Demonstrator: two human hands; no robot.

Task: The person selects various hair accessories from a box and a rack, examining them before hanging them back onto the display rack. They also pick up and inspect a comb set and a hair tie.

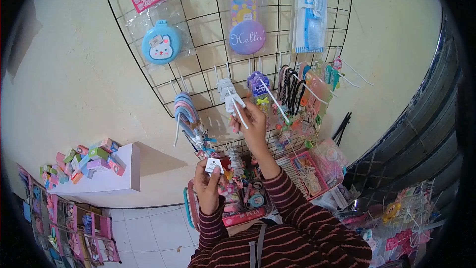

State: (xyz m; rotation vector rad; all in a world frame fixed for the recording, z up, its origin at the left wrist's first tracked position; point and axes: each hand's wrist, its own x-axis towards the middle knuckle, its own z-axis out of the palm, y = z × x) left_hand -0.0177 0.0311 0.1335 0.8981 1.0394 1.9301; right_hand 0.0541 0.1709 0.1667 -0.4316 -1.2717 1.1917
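Observation:
My left hand (206,188) pinches a small white display card (213,165) low in front of the rack. What may be fastened to the card is too small to make out. Higher up, my right hand (255,125) has its fingers closed at a white card (235,102) by a white hook of the black wire grid (208,69). Behind it on the grid hang more white cards (224,87). A purple-topped packet (258,84) hangs just right of those cards, and blue and pink hair bands (185,109) hang to their left.
Hook ends stick out toward me. Above hang a blue bear-faced hairbrush (161,43), a purple "Hello!" round (247,36) and a blue comb set (311,17). Small boxes crowd a white shelf (116,178) at left. Below stands a filled pink bin (248,215); a dark shutter (396,134) is right.

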